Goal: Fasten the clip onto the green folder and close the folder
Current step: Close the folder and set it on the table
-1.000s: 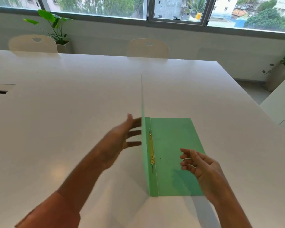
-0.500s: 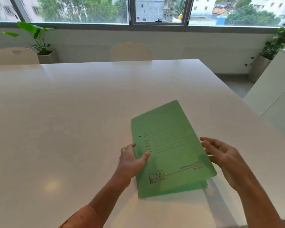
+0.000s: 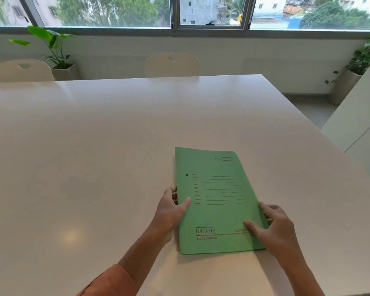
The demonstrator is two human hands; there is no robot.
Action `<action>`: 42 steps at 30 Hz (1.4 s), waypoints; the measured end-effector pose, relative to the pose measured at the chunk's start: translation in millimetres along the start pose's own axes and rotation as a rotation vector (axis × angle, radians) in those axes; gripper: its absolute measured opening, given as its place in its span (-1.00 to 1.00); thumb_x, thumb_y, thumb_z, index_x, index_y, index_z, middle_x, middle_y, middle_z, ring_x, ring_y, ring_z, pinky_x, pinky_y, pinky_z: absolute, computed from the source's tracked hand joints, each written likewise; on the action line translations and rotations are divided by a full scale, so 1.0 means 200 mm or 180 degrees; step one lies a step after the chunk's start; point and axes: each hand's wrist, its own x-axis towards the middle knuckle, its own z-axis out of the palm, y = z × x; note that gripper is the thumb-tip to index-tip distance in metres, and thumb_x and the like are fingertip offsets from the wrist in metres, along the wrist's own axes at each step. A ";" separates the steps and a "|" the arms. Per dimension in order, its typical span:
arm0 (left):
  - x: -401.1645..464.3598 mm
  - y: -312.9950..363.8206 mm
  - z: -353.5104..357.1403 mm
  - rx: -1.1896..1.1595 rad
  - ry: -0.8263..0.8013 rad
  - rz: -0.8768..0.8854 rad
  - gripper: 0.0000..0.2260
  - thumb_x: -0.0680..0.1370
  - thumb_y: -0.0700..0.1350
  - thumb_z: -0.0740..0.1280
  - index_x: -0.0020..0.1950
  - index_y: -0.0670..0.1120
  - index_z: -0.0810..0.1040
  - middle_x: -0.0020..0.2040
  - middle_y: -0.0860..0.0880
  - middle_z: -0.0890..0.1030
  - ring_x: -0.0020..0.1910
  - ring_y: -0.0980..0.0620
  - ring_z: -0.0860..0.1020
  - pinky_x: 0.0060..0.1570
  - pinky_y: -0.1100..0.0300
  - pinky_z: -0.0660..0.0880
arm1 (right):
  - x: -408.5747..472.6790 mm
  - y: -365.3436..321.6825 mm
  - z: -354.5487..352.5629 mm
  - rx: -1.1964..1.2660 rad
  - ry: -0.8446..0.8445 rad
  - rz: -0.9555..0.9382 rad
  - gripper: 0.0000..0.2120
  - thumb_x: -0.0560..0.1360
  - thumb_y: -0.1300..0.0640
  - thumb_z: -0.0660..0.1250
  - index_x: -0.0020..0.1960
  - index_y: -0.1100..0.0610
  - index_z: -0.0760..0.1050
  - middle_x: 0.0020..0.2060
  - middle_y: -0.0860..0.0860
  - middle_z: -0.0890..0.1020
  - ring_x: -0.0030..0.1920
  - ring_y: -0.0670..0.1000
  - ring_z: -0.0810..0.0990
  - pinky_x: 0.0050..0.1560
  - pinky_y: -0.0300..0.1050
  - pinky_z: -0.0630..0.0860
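The green folder (image 3: 216, 197) lies closed and flat on the white table (image 3: 94, 167), its printed front cover facing up. My left hand (image 3: 171, 208) grips the folder's left spine edge, thumb on the cover and fingers under the edge. My right hand (image 3: 273, 227) holds the lower right edge, thumb pressed on the cover near the red print. The metal clip is hidden inside the closed folder.
Two cream chairs (image 3: 172, 65) (image 3: 20, 70) stand at the table's far side. Potted plants sit at the back left (image 3: 56, 54) and back right (image 3: 363, 58). A white cabinet (image 3: 363, 116) stands to the right of the table's right edge.
The front cover went from upright to folded down over the clip. The folder then turned from slanted to nearly straight, and both hands took hold of its side edges.
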 end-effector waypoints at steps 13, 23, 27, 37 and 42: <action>0.06 0.11 -0.30 -0.0850 -0.0344 0.0417 -0.47 0.63 -0.35 0.32 0.50 0.07 0.33 0.16 -0.19 0.72 0.07 -0.26 0.72 -0.09 -0.19 0.69 | 0.05 -0.29 0.19 0.2026 -0.0353 0.0373 -0.34 0.56 0.26 0.47 0.57 -0.05 0.33 0.08 -0.06 0.77 -0.02 0.02 0.79 -0.13 -0.03 0.75; 0.37 0.34 -0.95 -0.0351 0.0575 0.0540 -0.52 0.58 -0.31 0.41 0.48 -0.10 0.44 0.27 -0.15 0.63 0.00 -0.17 0.74 -0.17 -0.06 0.71 | 0.30 -0.93 0.63 0.2089 -0.0598 -0.0297 -0.46 0.53 0.46 0.19 0.33 -0.01 0.61 0.00 -0.08 0.77 -0.02 -0.05 0.77 -0.09 -0.15 0.72; 0.53 0.37 -1.22 0.0108 0.0925 0.0462 -0.53 0.58 -0.29 0.44 0.48 -0.15 0.45 0.30 -0.14 0.60 0.02 -0.15 0.70 -0.16 -0.04 0.68 | 0.39 -1.15 0.87 0.1995 -0.0732 -0.0226 -0.48 0.49 0.45 0.16 0.27 0.05 0.63 0.02 0.00 0.76 0.00 0.05 0.76 -0.04 0.05 0.75; 0.79 0.32 -1.55 0.0579 0.1331 0.0243 -0.57 0.57 -0.36 0.42 0.43 -0.20 0.50 -0.03 -0.04 0.62 -0.18 -0.05 0.66 -0.24 0.10 0.62 | 0.50 -1.40 1.34 0.1503 -0.0865 -0.0085 -0.54 0.48 0.45 0.19 0.27 0.15 0.60 0.12 0.09 0.71 0.06 0.11 0.71 0.03 -0.01 0.73; 0.88 0.27 -1.62 0.0691 0.1376 0.0225 -0.62 0.56 -0.38 0.41 0.37 -0.21 0.56 -0.07 -0.06 0.64 -0.17 -0.09 0.67 -0.13 0.02 0.65 | 0.53 -1.43 1.46 0.1257 -0.0852 -0.0008 -0.55 0.48 0.44 0.25 0.32 0.21 0.57 0.17 0.13 0.68 0.10 0.13 0.69 0.11 0.00 0.71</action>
